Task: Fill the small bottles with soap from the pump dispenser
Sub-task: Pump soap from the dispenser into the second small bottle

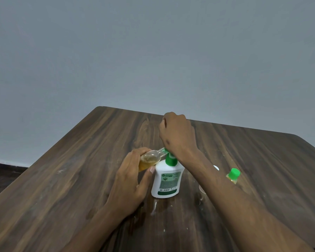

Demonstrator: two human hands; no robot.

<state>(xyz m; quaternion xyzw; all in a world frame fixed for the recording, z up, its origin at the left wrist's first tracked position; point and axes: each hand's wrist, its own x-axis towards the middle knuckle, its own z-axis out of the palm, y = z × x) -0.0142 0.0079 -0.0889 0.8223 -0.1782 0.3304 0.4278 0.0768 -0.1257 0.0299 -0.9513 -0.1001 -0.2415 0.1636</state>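
A white pump dispenser (166, 180) with a green pump collar stands upright at the middle of the wooden table (80, 170). My right hand (176, 135) rests in a fist on top of its pump head, hiding it. My left hand (131, 179) holds a small clear bottle (150, 159) tilted on its side, its open neck touching the green nozzle. Amber soap lies in the lower part of that bottle. A second small bottle (233, 176) with a green cap and amber liquid stands to the right, partly hidden behind my right forearm.
A small white round object (216, 168) shows just behind my right forearm, and another pale rounded thing (201, 189) sits under it. Wet smears mark the table in front of the dispenser. The table's far edge meets a grey wall; its left edge drops to dark floor.
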